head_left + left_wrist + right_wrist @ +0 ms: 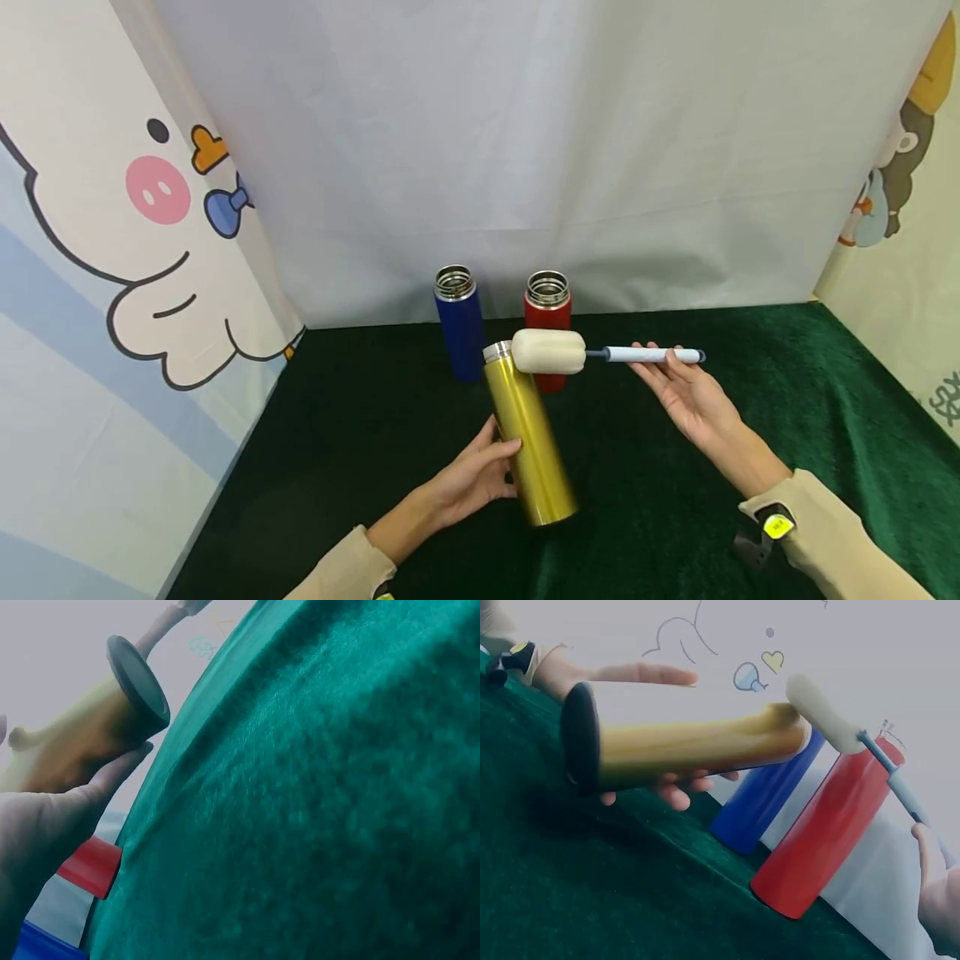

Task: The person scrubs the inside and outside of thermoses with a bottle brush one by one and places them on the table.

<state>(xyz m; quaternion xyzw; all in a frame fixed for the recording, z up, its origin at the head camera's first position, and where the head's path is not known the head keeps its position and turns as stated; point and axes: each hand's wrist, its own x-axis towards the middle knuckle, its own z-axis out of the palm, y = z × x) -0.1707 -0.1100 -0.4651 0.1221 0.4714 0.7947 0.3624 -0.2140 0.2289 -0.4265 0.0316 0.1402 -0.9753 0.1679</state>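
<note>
My left hand (474, 479) grips a yellow metal bottle (528, 442) round its lower half, tilted with its silver rim up and to the left. In my right hand (693, 400) is a bottle brush, its light blue handle (648, 355) pinched between thumb and fingers. The brush's cream sponge head (549, 351) overlaps the bottle's mouth end in the head view. From the right wrist, the sponge head (825, 712) appears beside the mouth end of the bottle (697, 735); whether they touch I cannot tell. The left wrist view shows the bottle's dark base (139, 681).
Behind the yellow bottle, a blue bottle (460, 329) and a red bottle (548, 316) stand upright with uncovered mouths. Dark green cloth (337, 433) covers the table. A pale curtain (450, 125) hangs along its back edge, with cartoon-printed sheets at both sides.
</note>
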